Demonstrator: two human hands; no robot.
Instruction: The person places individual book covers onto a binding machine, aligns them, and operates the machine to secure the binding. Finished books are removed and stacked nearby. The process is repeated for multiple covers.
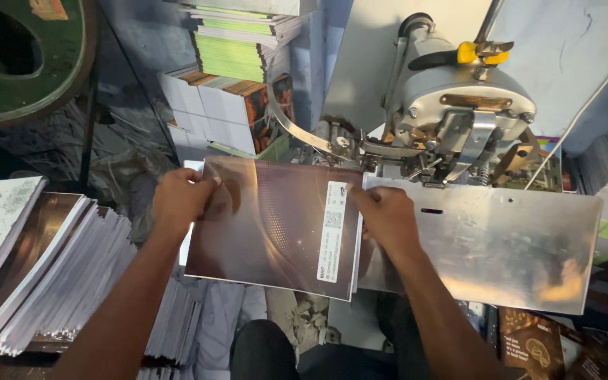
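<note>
Glossy dark-brown card covers the booklet (pixel 272 225), which lies flat with its right edge overlapping the left edge of the steel plate (pixel 501 239) of the stitching machine (pixel 452 119), while most of its body juts out leftward past that edge with nothing beneath it. The left hand (pixel 179 199) pinches the booklet's far left corner, thumb on top and fingers curled under, so the grip is closed on the cover. The right hand (pixel 387 218) presses down along the booklet's right edge, just beside a white printed strip (a narrow label running down that side), fingers bent and closed on the edge; how far they wrap under cannot be seen. The machine's head overhangs the plate's far edge, just behind the right hand, and a curved metal arm (pixel 297 130) sweeps in from the far left towards it. To the right of the hand the plate is bare metal out to its right edge. At the left, well apart from the booklet, a fanned pile of booklets (pixel 58 267) lies with white page edges showing. Beyond the booklet's far edge stand stacks of printed sheets (pixel 230 84), some with green edges. The person's dark-clad knees (pixel 276 352) show below the booklet's near edge.
</note>
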